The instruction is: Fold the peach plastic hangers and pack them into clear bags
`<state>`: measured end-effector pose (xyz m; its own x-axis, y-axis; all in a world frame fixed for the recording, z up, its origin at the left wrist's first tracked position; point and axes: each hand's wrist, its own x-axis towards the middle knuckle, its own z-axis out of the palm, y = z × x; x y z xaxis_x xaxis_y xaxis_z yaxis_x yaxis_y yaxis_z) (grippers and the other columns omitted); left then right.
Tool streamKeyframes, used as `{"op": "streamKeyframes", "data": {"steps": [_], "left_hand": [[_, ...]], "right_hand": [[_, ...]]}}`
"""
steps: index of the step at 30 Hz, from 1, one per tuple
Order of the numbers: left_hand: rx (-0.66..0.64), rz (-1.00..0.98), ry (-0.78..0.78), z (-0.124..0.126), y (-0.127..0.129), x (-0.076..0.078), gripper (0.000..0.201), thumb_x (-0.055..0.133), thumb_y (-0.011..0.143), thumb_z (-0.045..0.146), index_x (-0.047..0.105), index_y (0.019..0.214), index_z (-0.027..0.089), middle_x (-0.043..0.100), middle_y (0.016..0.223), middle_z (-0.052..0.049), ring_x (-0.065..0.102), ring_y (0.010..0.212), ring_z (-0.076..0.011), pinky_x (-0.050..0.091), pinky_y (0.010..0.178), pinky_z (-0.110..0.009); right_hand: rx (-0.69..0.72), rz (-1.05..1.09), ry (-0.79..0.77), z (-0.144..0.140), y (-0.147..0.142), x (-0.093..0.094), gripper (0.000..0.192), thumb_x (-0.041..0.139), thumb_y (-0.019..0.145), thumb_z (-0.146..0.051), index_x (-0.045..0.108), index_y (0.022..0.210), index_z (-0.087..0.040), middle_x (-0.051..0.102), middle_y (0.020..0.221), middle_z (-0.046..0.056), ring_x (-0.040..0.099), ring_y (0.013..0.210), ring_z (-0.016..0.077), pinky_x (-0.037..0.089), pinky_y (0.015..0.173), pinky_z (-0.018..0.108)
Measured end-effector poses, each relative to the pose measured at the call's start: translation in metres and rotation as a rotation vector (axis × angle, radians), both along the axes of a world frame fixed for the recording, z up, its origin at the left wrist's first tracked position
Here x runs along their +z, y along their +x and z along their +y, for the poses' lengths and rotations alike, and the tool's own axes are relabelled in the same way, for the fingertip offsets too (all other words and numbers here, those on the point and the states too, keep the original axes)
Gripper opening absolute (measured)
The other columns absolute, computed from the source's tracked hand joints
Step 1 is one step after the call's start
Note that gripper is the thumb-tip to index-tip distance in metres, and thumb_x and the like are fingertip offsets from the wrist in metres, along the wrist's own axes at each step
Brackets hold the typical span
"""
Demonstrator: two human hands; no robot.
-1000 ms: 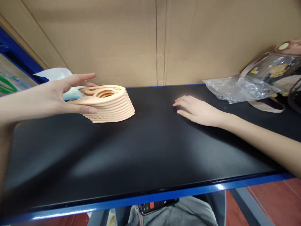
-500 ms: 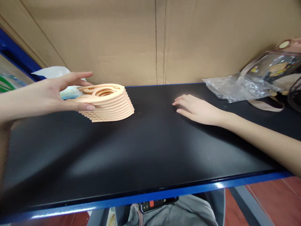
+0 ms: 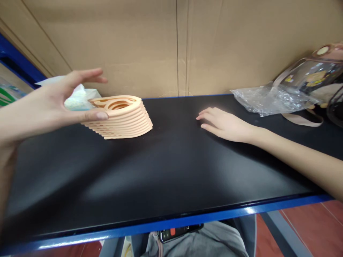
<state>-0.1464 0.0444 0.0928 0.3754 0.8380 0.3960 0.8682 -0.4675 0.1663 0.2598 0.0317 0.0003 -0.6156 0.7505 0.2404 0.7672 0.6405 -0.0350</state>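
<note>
- Left hand [image 3: 57,98]: grip wide, at the hanger stack's [image 3: 128,121] left end.
- Right hand [image 3: 227,125]: palm down, right on the worktop [image 3: 166,171], grip loosely wide.

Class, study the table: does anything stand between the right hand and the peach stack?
Nothing visible does; only black tabletop shows between the right hand and the peach stack. The left hand is at the stack's other end, and the clear plastic lies off to the right.
</note>
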Motion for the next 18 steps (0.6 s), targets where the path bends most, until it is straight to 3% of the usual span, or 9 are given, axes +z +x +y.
{"op": "streamKeyframes", "data": {"steps": [3, 6, 8, 11, 14, 18], "left_hand": [[-0.126, -0.087, 0.21, -0.021, 0.036, -0.003, 0.086, 0.053, 0.078, 0.075, 0.036, 0.146, 0.024, 0.045, 0.146, -0.003, 0.041, 0.134, -0.0311, 0.028, 0.113, -0.048], [-0.341, -0.101, 0.329, -0.042, 0.078, -0.018, 0.057, 0.051, 0.092, 0.052, 0.044, 0.14, 0.022, 0.052, 0.14, -0.007, 0.042, 0.136, -0.0252, 0.029, 0.116, -0.04], [-0.465, -0.026, 0.179, -0.05, 0.101, -0.035, 0.051, 0.049, 0.096, 0.042, 0.041, 0.142, 0.022, 0.049, 0.144, -0.009, 0.038, 0.14, -0.0231, 0.03, 0.118, -0.041], [-0.519, 0.14, -0.002, -0.052, 0.121, -0.062, 0.052, 0.043, 0.098, 0.044, 0.038, 0.145, 0.021, 0.041, 0.152, -0.009, 0.032, 0.144, -0.0215, 0.032, 0.117, -0.04], [-0.471, 0.23, -0.185, -0.047, 0.132, -0.082, 0.058, 0.032, 0.1, 0.05, 0.034, 0.148, 0.016, 0.034, 0.156, -0.01, 0.025, 0.147, -0.0227, 0.028, 0.119, -0.042], [-0.317, 0.227, -0.277, -0.038, 0.147, -0.092, 0.069, 0.027, 0.099, 0.057, 0.03, 0.15, 0.011, 0.025, 0.159, -0.013, 0.019, 0.148, -0.0275, 0.02, 0.12, -0.047]], "right_hand": [[-0.006, 0.005, -0.005, 0.0, 0.0, 0.0, 0.042, 0.034, 0.099, -0.039, 0.057, 0.124, -0.014, 0.058, 0.127, 0.014, 0.053, 0.118, 0.0286, 0.042, 0.105, 0.046], [-0.004, 0.01, -0.002, 0.0, -0.001, 0.0, 0.041, 0.034, 0.099, -0.039, 0.057, 0.123, -0.015, 0.058, 0.127, 0.014, 0.053, 0.119, 0.0291, 0.042, 0.104, 0.048], [-0.002, 0.011, 0.0, -0.001, -0.001, 0.001, 0.041, 0.034, 0.098, -0.038, 0.057, 0.123, -0.015, 0.058, 0.126, 0.015, 0.053, 0.119, 0.0295, 0.042, 0.103, 0.048], [-0.002, 0.016, 0.004, -0.001, -0.002, 0.001, 0.039, 0.034, 0.098, -0.037, 0.057, 0.123, -0.017, 0.058, 0.126, 0.015, 0.054, 0.118, 0.0297, 0.043, 0.102, 0.049], [-0.004, 0.016, 0.006, -0.001, -0.001, 0.001, 0.039, 0.035, 0.098, -0.036, 0.056, 0.124, -0.017, 0.059, 0.126, 0.015, 0.054, 0.118, 0.0298, 0.043, 0.101, 0.049], [-0.007, 0.005, 0.009, 0.0, -0.002, -0.001, 0.041, 0.035, 0.098, -0.036, 0.057, 0.124, -0.013, 0.059, 0.126, 0.016, 0.054, 0.117, 0.0299, 0.043, 0.102, 0.047]]}}
